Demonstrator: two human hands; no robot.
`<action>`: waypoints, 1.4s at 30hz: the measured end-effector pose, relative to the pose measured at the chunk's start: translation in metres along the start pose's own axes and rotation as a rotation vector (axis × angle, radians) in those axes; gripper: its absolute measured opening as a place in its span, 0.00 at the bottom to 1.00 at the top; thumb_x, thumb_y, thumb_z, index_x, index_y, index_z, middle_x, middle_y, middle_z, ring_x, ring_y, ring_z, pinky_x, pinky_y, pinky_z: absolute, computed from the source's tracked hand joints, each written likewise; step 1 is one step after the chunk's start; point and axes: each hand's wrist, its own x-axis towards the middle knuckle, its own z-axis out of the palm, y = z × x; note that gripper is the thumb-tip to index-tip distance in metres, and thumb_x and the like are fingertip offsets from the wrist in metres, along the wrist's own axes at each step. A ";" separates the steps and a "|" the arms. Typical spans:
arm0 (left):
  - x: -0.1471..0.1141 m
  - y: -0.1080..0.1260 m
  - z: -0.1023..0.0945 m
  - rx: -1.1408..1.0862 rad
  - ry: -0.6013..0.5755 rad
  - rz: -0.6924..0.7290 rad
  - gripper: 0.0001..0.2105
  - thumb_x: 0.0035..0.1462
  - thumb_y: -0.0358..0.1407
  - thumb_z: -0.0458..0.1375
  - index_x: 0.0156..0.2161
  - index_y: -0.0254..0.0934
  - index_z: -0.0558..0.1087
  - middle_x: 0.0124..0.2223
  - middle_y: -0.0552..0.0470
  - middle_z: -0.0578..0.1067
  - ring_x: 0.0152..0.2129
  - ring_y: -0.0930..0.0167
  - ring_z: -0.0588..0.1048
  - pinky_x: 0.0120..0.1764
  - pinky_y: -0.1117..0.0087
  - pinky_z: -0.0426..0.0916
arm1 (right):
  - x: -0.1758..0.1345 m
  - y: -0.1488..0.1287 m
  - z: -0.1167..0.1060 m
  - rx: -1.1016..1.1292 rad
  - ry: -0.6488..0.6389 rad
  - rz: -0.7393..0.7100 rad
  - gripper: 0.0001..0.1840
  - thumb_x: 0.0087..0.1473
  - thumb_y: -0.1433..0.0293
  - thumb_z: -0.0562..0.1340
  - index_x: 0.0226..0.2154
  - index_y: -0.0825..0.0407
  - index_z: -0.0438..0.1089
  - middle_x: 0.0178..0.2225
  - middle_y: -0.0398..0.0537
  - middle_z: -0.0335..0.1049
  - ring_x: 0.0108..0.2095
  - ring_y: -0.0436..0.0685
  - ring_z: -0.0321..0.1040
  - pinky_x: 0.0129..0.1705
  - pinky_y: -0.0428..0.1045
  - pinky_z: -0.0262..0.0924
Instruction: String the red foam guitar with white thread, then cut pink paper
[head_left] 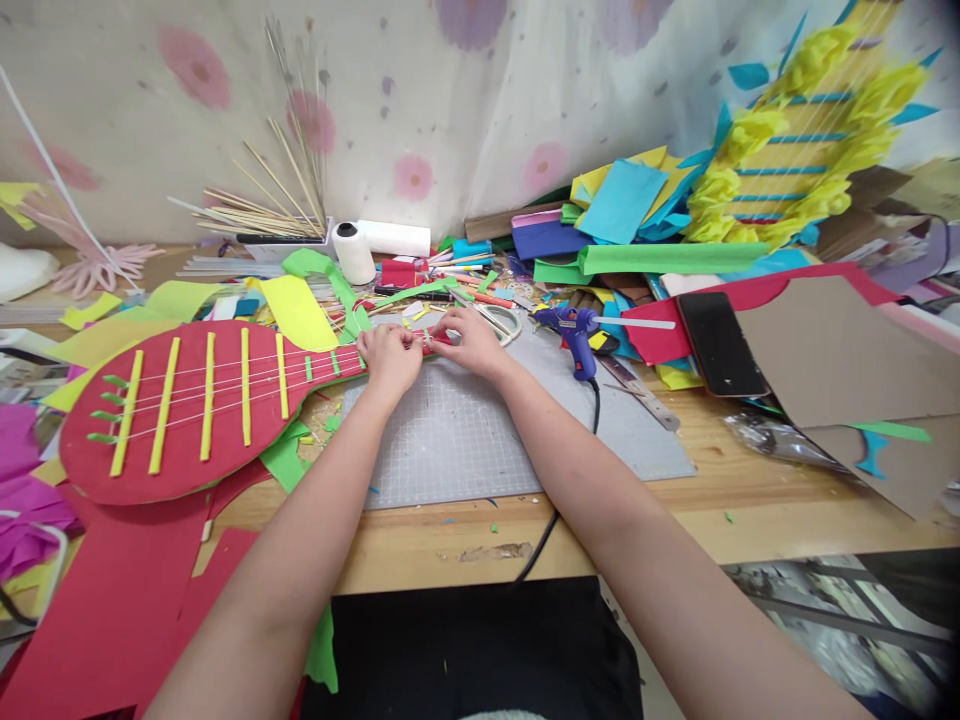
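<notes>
A red craft-foam or paper lute (191, 400) lies to the left, its neck running right to my hands. Yellow strips cross its body, short green strips cross its neck, and white strings (225, 365) stretch along it. My left hand (391, 358) rests over the neck, thumb and finger pinched on the thin white string. Close by on the right, my right hand (472, 342) has its fingertips together at the head end of the neck, on the same string. The fingers partly hide the string ends. Under my hands lies a grey cutting mat (465, 440).
A purple glue gun (574, 335) with a black cord lies right of my hands, beside a phone (721, 343). Scissors (504, 322) and a white thread spool (352, 253) sit behind. Colored scraps, sticks (262, 205), cardboard (847, 350) and a yellow-flowered lute (787, 150) surround the mat.
</notes>
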 end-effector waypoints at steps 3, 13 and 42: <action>0.000 -0.001 0.001 0.001 -0.002 0.006 0.07 0.53 0.36 0.57 0.26 0.39 0.71 0.44 0.49 0.75 0.49 0.61 0.66 0.58 0.55 0.49 | 0.001 0.001 0.002 -0.012 0.065 0.053 0.03 0.48 0.72 0.60 0.28 0.52 0.71 0.37 0.50 0.69 0.43 0.59 0.62 0.49 0.55 0.55; -0.001 0.001 -0.001 0.001 -0.017 0.009 0.07 0.53 0.36 0.56 0.25 0.39 0.71 0.44 0.48 0.75 0.50 0.62 0.66 0.59 0.56 0.47 | 0.001 0.002 0.002 0.091 0.049 0.070 0.04 0.46 0.70 0.60 0.28 0.52 0.69 0.36 0.49 0.68 0.40 0.57 0.63 0.47 0.53 0.57; -0.003 -0.001 -0.002 0.027 0.011 0.026 0.05 0.54 0.36 0.55 0.30 0.39 0.73 0.44 0.46 0.73 0.49 0.59 0.65 0.57 0.57 0.52 | 0.007 0.007 -0.005 0.204 -0.031 0.204 0.06 0.49 0.74 0.57 0.28 0.55 0.71 0.30 0.46 0.67 0.31 0.52 0.62 0.37 0.49 0.58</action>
